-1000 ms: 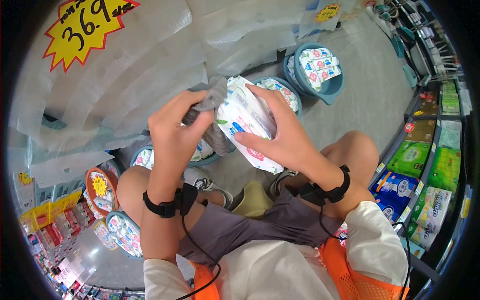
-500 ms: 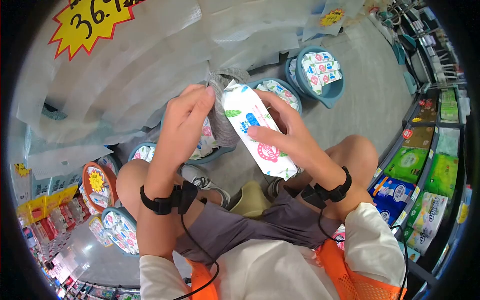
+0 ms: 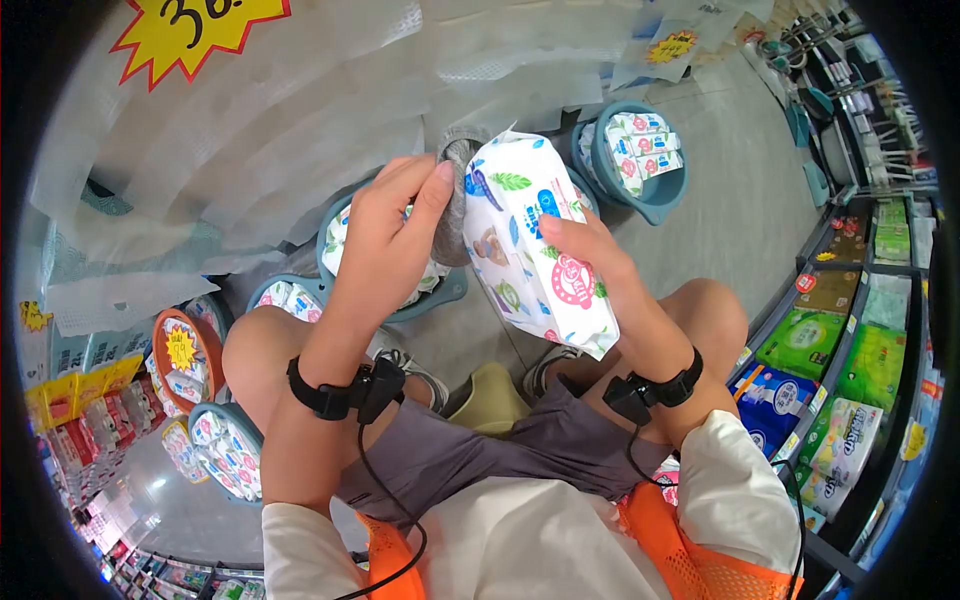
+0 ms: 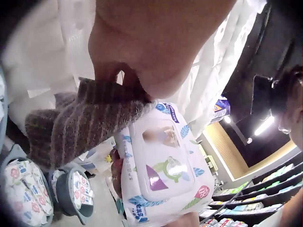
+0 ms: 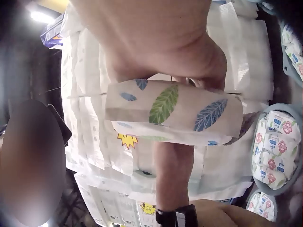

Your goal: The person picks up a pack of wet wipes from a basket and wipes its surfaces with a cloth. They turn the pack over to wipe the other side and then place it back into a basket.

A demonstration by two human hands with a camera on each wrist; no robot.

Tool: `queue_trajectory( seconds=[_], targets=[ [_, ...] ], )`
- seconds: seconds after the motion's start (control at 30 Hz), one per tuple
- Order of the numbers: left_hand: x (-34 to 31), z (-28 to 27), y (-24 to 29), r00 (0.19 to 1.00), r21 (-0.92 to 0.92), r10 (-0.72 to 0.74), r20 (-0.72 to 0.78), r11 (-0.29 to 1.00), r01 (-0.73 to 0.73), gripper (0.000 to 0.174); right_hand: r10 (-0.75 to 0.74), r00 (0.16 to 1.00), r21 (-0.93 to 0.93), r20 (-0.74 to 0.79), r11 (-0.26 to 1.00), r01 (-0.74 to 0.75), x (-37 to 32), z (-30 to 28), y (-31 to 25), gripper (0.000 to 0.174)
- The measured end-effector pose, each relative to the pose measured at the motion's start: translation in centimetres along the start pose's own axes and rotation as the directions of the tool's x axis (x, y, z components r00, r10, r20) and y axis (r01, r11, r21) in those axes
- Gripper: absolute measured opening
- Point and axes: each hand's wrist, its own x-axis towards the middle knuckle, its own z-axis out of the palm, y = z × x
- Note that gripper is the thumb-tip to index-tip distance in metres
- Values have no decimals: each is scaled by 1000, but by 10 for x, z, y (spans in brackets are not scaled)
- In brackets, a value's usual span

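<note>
My right hand (image 3: 603, 262) grips the wet-wipes pack (image 3: 528, 235) above my knees. At its nine o'clock, my left hand (image 3: 388, 243) pinches a grey cloth (image 3: 453, 200) against the pack.

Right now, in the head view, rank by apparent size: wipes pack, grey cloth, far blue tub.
1. White leaf-printed wipes pack, though nearest the camera.
2. Round blue plastic tub.
3. Grey striped cloth, partly hidden by the left hand.

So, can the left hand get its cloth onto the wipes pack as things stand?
Likely yes: the left hand pinches the grey cloth right beside the wipes pack, which the right hand holds; nothing lies between.
</note>
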Motion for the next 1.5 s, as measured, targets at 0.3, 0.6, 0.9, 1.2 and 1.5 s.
queue_trajectory(
  seconds=[0.3,0.6,0.9,1.2,1.5],
  targets=[
    [-4,11,-11,994,-113,-93,-55,990,86,32,64,998,15,22,998,-64,-1,3,-3,49],
    [-6,15,-3,992,-166,-82,-97,984,65,30,122,992,7,30,992,-122,-1,-2,0,54],
    [-7,10,2,1000,-268,-25,-7,963,22,30,121,991,13,63,993,-122,-5,3,-7,52],
    [-5,7,6,998,-325,4,58,946,15,29,155,980,31,122,987,-160,0,-3,1,51],
    [-4,13,3,999,-239,-46,-10,970,42,12,141,988,-24,66,990,-140,2,2,6,52]
  ],
)
